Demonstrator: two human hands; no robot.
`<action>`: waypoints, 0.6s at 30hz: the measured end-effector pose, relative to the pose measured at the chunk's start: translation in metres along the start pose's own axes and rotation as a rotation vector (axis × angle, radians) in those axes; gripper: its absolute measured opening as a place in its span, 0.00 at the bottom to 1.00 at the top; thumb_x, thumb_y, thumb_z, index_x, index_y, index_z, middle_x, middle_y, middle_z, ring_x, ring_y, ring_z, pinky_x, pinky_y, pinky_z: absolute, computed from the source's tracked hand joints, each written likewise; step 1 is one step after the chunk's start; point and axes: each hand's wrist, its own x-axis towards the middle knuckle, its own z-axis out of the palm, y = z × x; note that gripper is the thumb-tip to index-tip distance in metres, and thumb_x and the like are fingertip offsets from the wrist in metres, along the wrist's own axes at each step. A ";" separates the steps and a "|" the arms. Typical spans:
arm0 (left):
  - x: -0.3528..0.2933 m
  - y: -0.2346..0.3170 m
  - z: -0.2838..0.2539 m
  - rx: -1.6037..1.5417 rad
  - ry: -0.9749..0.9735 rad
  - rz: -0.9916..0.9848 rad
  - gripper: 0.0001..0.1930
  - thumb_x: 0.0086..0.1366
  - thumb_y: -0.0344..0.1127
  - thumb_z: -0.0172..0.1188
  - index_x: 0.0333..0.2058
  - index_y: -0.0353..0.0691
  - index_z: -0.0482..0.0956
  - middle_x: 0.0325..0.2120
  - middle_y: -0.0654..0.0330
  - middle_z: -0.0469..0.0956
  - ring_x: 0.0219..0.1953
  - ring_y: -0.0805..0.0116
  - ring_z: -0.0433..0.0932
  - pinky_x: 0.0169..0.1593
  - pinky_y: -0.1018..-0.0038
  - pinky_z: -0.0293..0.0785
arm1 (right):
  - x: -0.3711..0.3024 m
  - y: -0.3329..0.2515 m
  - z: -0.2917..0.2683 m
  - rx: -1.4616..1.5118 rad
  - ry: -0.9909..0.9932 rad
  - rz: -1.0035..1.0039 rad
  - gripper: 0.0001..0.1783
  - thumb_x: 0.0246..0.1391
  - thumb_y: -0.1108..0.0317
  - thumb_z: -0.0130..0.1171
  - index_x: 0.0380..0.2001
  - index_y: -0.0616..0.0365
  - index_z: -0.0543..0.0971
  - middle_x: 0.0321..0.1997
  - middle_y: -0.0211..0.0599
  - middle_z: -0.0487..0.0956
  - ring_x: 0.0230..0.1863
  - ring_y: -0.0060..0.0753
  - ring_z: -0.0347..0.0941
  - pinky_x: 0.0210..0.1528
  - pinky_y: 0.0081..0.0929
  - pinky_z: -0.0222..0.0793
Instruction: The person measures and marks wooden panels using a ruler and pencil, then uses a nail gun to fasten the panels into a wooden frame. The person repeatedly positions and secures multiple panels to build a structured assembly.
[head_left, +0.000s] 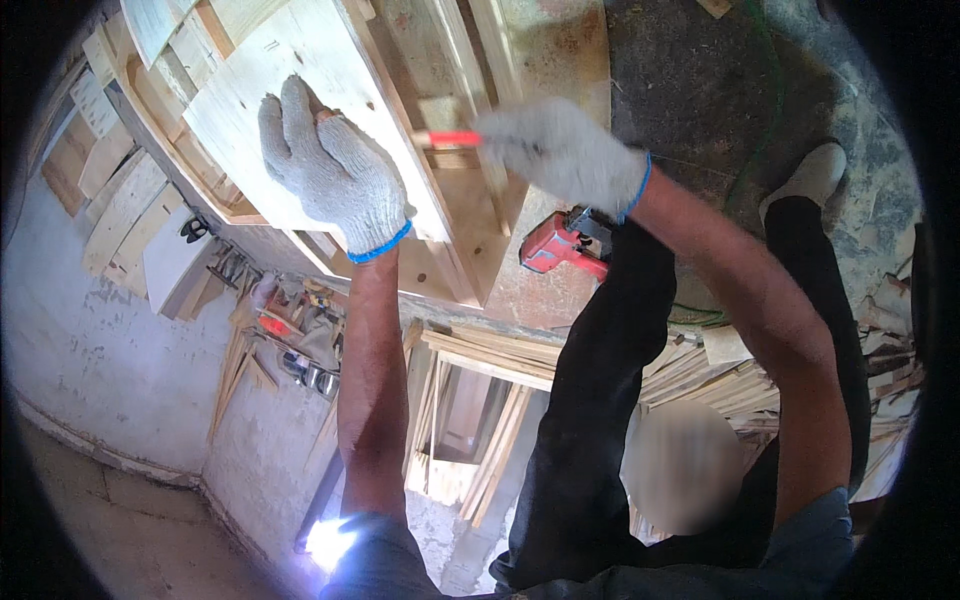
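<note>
One gloved left hand [335, 165]: I am seeing it resting palm-down on the pale plywood panel [230, 125], fingers slightly parted and pinching nothing that I can make out.
Gloved right hand [560, 150]: it is holding a red stick-like tool [455, 138] in curled fingers; blur is keeping me from naming the tool more exactly.
Panel position: it is lying under the left hand and to the left of the right one, its wooden side edge [448, 245] running from upper left to lower right.
Tool against edge: the tool is pointing left, its long axis cutting steeply across the edge line; whether its tip is touching, I cannot tell.
Nearer hand: the left is lying just beside the edge, the right is reaching it only through the tool.
By the trouser leg [600, 400]: a red power tool [558, 245] is lying.
</note>
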 end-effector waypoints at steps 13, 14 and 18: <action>-0.005 -0.008 0.001 0.008 -0.027 0.010 0.19 0.73 0.39 0.47 0.54 0.34 0.76 0.55 0.40 0.69 0.58 0.48 0.68 0.59 0.62 0.67 | -0.069 0.012 0.062 -0.161 -0.050 -0.065 0.15 0.60 0.62 0.57 0.47 0.56 0.79 0.35 0.44 0.79 0.33 0.46 0.77 0.36 0.40 0.74; -0.005 -0.009 0.002 0.019 -0.023 0.019 0.19 0.73 0.39 0.47 0.54 0.34 0.76 0.55 0.40 0.69 0.58 0.48 0.69 0.59 0.62 0.67 | -0.069 0.012 0.062 -0.126 -0.051 -0.052 0.14 0.61 0.60 0.55 0.45 0.55 0.79 0.33 0.43 0.78 0.33 0.47 0.77 0.35 0.42 0.73; -0.003 -0.005 0.003 -0.023 -0.019 -0.008 0.19 0.73 0.39 0.47 0.54 0.34 0.76 0.55 0.40 0.69 0.58 0.48 0.68 0.59 0.62 0.67 | -0.068 0.016 0.063 -0.127 -0.046 -0.048 0.14 0.62 0.58 0.52 0.44 0.54 0.78 0.32 0.42 0.76 0.34 0.48 0.76 0.34 0.44 0.72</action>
